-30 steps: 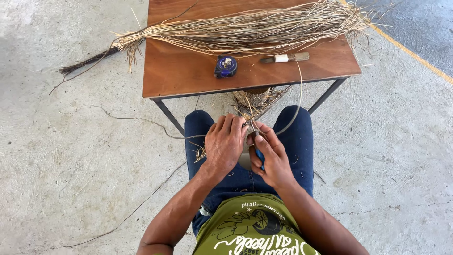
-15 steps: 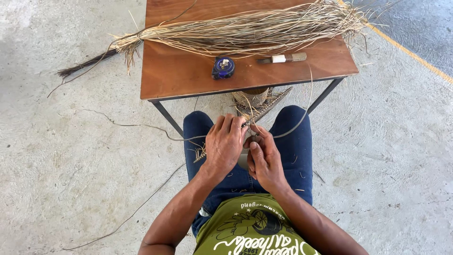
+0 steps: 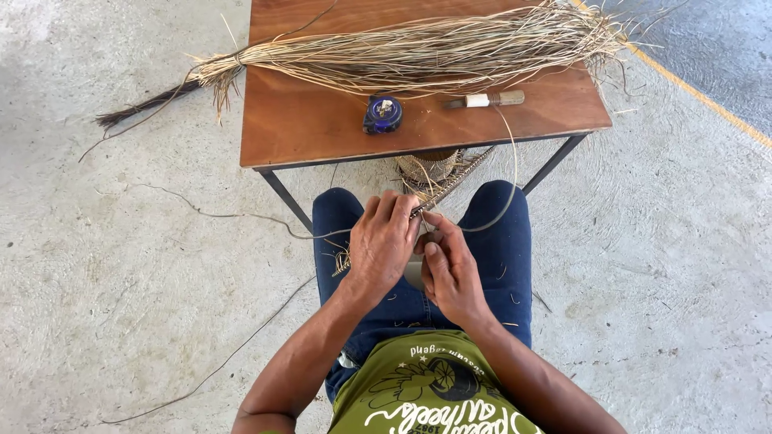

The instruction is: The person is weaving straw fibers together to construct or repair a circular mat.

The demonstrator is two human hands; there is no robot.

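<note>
I sit with my knees under a small wooden table (image 3: 305,128). My left hand (image 3: 382,241) lies curled over a narrow woven braid of dried fibre (image 3: 450,186) that runs from my lap up to a woven bundle (image 3: 426,167) under the table. My right hand (image 3: 446,269) pinches the braid and a thin loose strand (image 3: 512,169) right beside the left hand's fingertips. The part of the braid under my palms is hidden. Frayed braid ends (image 3: 342,261) stick out left of my left hand.
A long sheaf of dried reeds (image 3: 418,52) lies across the table, its dark end (image 3: 137,111) overhanging the left side. A blue tape measure (image 3: 383,114) and a knife with a taped handle (image 3: 486,100) lie near the front edge. Loose strands (image 3: 217,213) trail on the concrete floor.
My right hand has shifted up closer to the left hand's fingertips on the braid. The loose strand's loop has swung slightly. The view moved a little.
</note>
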